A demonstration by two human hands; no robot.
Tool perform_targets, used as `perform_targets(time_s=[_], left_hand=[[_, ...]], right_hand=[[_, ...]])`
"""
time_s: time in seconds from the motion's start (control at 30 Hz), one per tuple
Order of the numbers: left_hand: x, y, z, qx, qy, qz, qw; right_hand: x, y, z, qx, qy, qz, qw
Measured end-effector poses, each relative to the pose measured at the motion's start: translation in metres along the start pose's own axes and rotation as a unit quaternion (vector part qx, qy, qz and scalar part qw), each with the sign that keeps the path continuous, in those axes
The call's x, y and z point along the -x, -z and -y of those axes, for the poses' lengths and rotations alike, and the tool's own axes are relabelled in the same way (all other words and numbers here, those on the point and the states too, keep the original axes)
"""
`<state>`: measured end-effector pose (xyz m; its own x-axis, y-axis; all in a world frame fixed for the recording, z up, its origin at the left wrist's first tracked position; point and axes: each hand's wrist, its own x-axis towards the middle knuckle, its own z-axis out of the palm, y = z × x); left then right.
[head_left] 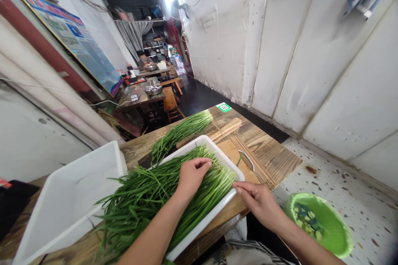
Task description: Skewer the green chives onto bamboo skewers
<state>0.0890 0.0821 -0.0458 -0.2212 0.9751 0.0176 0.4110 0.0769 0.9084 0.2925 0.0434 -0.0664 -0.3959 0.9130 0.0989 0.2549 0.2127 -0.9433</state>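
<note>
A white plastic tray holds a thick layer of green garlic chives, their pale stem ends to the right and leaves hanging over the left side. My left hand is over them, its thumb and forefinger pinched at the stems; the fingertips partly hide what they grip. At the tray's right corner my right hand is closed, holding what looks like a thin bamboo skewer that shows again below the forearm. Beyond the tray are another chive bundle and loose bamboo skewers on the wooden table.
An empty white tray stands at left. Under the near tray is a wooden board with a metal handle. A green basin with scraps sits on the speckled floor at right. Farther back, a person sits at a table.
</note>
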Motion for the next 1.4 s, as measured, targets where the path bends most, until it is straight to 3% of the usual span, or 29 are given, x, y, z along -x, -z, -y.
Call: perform_targets(time_s=[1.4], left_hand=[[0.0003, -0.0001, 0.0036, 0.019, -0.004, -0.01, 1.0]], right_hand=[[0.002, 0.0, 0.0033, 0.024, -0.004, -0.006, 1.0]])
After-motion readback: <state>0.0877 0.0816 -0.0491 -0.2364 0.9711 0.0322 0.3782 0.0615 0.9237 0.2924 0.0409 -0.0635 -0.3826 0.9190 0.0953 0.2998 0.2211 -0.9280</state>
